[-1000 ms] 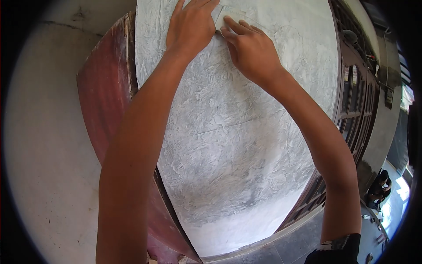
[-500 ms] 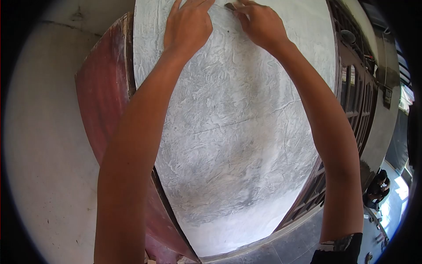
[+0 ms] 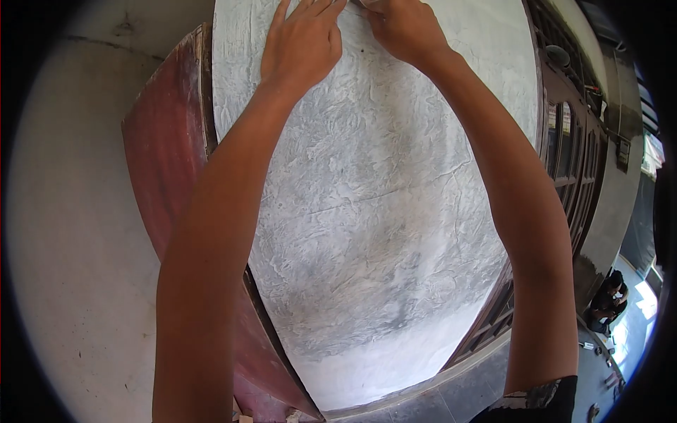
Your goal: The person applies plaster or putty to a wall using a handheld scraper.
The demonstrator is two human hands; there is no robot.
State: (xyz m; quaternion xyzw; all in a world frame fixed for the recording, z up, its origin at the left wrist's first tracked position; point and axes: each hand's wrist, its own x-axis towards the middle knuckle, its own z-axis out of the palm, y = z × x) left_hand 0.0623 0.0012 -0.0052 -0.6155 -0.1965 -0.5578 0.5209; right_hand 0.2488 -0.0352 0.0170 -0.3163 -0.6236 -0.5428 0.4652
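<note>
A wall panel (image 3: 374,204) with rough, streaky grey-white plaster fills the middle of the view. My left hand (image 3: 303,46) lies against its upper part, fingers spread and holding nothing I can see. To its right, my right hand (image 3: 405,29) is closed around a small scraper-like tool near the top edge of the view. Only a sliver of that tool shows between the two hands, so its shape is mostly hidden.
A red wooden panel (image 3: 166,148) stands left of the plaster, beside a plain wall (image 3: 77,211). Dark wooden window frames (image 3: 575,155) run down the right. A person (image 3: 608,303) sits far right on the floor, with small items nearby. Grey tiles (image 3: 451,398) lie below.
My right hand has moved a little up and left, closer to my left hand, and the tool shows less. My left hand has barely moved.
</note>
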